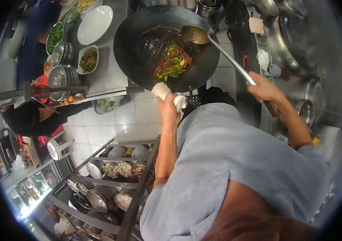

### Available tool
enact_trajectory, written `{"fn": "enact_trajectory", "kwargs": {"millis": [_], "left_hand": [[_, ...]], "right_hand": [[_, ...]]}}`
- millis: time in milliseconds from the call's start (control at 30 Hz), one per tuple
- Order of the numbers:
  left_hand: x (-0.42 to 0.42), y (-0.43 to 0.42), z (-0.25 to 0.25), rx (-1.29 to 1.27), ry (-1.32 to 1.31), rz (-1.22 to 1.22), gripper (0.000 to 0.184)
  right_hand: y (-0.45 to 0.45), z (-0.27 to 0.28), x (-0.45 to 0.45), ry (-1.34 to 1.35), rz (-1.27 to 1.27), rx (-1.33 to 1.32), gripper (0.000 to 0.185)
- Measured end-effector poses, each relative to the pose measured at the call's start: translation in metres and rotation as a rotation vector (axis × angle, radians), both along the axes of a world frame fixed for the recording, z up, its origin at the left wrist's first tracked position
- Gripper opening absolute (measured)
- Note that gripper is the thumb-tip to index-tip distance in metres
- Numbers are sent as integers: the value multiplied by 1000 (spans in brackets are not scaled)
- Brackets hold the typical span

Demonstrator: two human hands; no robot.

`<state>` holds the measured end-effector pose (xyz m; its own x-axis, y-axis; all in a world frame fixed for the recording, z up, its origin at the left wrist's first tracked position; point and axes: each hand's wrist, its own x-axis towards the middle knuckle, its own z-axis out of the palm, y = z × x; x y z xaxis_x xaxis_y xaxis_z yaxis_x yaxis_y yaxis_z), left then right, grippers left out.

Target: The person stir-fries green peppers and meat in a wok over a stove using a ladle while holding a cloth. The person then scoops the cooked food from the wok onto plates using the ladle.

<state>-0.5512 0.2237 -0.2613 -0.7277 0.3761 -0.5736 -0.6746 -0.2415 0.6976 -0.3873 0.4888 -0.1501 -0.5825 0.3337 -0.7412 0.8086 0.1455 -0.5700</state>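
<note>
A large dark wok (pixel 129 52) is in front of me, with greens and browned pieces of food (pixel 175 64) in its lower right part. My left hand (pixel 169 108) is closed around a folded pale cloth (pixel 161 90) at the wok's near rim; whatever the cloth covers there is hidden. In my right hand (pixel 264 88) is the long handle of a ladle (pixel 230 58), fingers wrapped round it. The ladle's bowl lies inside the wok at its upper right, apart from the food, and looks coated with brownish liquid.
Left of the wok, a steel counter (pixel 112 70) holds a white oval plate (pixel 95 25), a dish of cooked food (pixel 88 60) and stacked metal bowls (pixel 58 78). Below stands a rack (pixel 139 193) with several bowls. Large pots (pixel 295 44) line the right side. Another person (pixel 30 116) is at far left.
</note>
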Motion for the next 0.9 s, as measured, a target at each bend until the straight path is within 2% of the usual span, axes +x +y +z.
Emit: {"fn": "enact_trajectory", "kwargs": {"millis": [33,100,167,267,300,333,367,433,500,533,567,600,633,700,900], "left_hand": [[1,5,4,10,21,11,37],[0,16,-2,-17,38,5,41],[-5,32,1,-75,107,102,42],[-21,46,-7,-173,171,39,56],[-26,50,-8,-216,191,19,60],[-32,51,-33,-318,206,17,66],[-29,52,-16,-333,219,21,67],[-25,44,-33,-294,263,72,64],[-21,30,-1,-154,179,42,59],[-19,19,-3,-161,129,16,53],[-16,10,-1,-33,105,18,45],[-22,11,-2,-15,102,15,45],[-19,0,-1,-1,50,7,37],[-14,-12,-4,38,-73,-2,26],[-5,-19,-12,102,-123,8,17]], "right_hand": [[-4,-12,-1,8,-4,4,12],[-16,-31,-10,58,-222,-225,11],[-35,-38,-23,48,-251,-472,10],[-58,-48,-30,77,-310,-827,8],[-59,-57,-29,87,-279,-835,8],[-55,-79,-25,105,-357,-1287,6],[-53,-100,-25,110,-422,-1742,5],[-62,-129,-26,145,-382,-1892,6],[-64,-113,-36,184,-371,-1895,5],[-71,-119,-29,168,-317,-1923,5],[-68,-121,-30,160,-236,-1924,5],[-67,-104,-32,130,-284,-1827,5],[-74,-81,-32,128,-320,-1832,5],[-63,-40,-45,114,-193,-1132,12],[-33,-10,-54,101,-317,-1043,12]]}}
